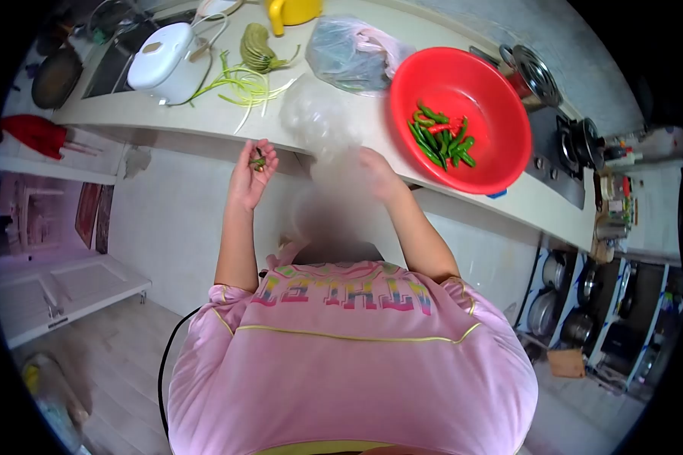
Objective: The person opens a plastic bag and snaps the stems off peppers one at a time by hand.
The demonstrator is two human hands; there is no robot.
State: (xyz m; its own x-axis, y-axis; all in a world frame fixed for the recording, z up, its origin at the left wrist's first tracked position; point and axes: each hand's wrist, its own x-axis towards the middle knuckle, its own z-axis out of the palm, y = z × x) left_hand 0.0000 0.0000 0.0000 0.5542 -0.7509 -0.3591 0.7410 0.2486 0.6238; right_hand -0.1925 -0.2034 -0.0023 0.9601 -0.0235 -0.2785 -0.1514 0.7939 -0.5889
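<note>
My left hand [252, 178] is palm up in front of the counter edge, its fingers curled around small green pieces [257, 162] that look like pepper stems. A clear plastic bag [319, 114] lies crumpled over the counter edge between my hands. My right hand [378, 176] is at the bag's right side, its fingers blurred; I cannot tell whether they grip it. Right of that hand, a large red basin [501, 136] stands on the counter with green peppers [436, 140] and a few red ones [449, 126] inside.
Behind the bag lies a filled plastic bag [349, 57]. A striped green gourd-like vegetable [258, 49] and thin green stalks [243, 87] lie near a white appliance [167, 64]. A yellow pitcher [296, 10] is at the back; a stove [558, 152] is right of the basin.
</note>
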